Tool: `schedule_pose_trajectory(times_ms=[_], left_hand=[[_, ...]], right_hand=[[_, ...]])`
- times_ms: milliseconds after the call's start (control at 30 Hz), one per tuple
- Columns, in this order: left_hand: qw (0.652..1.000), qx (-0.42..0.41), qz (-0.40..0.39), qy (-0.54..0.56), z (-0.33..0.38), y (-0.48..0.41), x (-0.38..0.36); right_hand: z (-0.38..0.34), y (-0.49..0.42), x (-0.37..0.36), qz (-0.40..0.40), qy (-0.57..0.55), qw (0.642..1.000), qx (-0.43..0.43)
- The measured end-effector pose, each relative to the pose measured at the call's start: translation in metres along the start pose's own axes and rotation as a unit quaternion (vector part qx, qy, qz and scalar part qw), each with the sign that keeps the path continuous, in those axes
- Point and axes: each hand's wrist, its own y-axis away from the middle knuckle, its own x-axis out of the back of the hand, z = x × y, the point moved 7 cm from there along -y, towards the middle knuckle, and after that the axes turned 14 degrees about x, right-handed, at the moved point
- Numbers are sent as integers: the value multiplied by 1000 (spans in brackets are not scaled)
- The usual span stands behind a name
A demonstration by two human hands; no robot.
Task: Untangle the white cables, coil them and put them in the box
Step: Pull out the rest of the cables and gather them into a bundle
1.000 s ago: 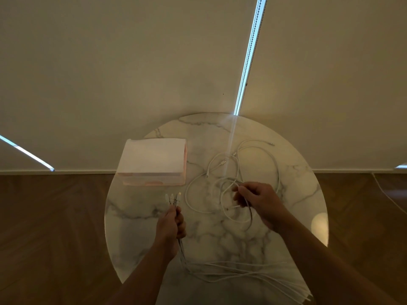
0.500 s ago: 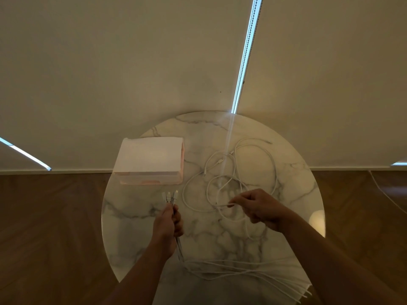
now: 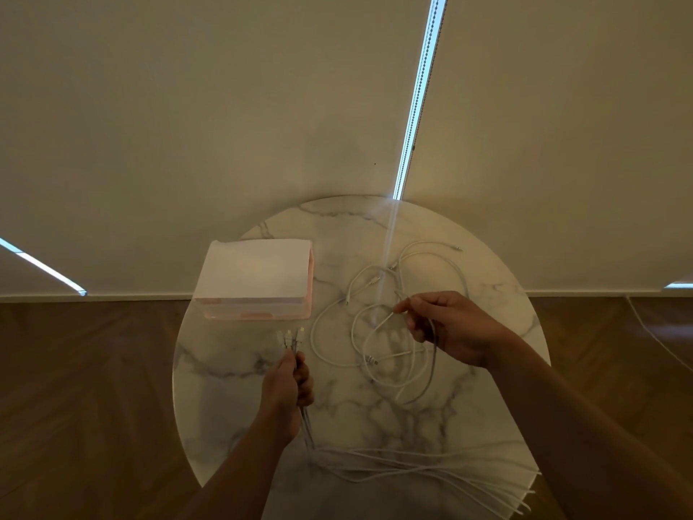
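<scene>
Freed cables (image 3: pixel 412 472) lie fanned along the near edge of the table (image 3: pixel 225 410) at 5 o'clock, and some overhang the rim; their weight may drag the rest off if the grip slackens. At 7 o'clock the left hand (image 3: pixel 288 384) has its fingers curled tight round that bundle, with the plugs (image 3: pixel 290 337) standing above the fist. At 3 o'clock the right hand (image 3: pixel 450 328) pinches one strand between thumb and forefinger, the other fingers curled. That strand runs into the tangle (image 3: pixel 360 332), which lies loose at 1 o'clock. A hard pull here is likely to tighten the crossed loops or sweep them toward the far rim. The box (image 3: pixel 258 279) stands at 11 o'clock, apart from all the cables; whether it is open cannot be told. The table is round, veined marble and looks smooth, offering little hold. A dark wood floor (image 3: pixel 75 388) lies around it. Beyond is a plain pale wall (image 3: pixel 187 125), cut by a bright strip of light (image 3: pixel 420 95) at 12 o'clock.
</scene>
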Motion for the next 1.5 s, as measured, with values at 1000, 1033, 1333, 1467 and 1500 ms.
schedule_pose_trajectory(times_ms=[1000,1033,1333,1467,1500], left_hand=[[986,150,-66,-31,-19,15,-41],[984,158,-68,-34,-20,15,-44],[975,206,-87,6,-25,13,-49],[974,206,-93,28,-23,14,-49],[974,205,-92,32,-22,14,-48]], right_hand=[[66,68,-35,62,80,995,25],[65,68,-38,55,82,995,27],[77,73,-50,3,86,996,3],[82,74,-50,0,92,996,-11],[83,75,-50,-2,94,995,-13]])
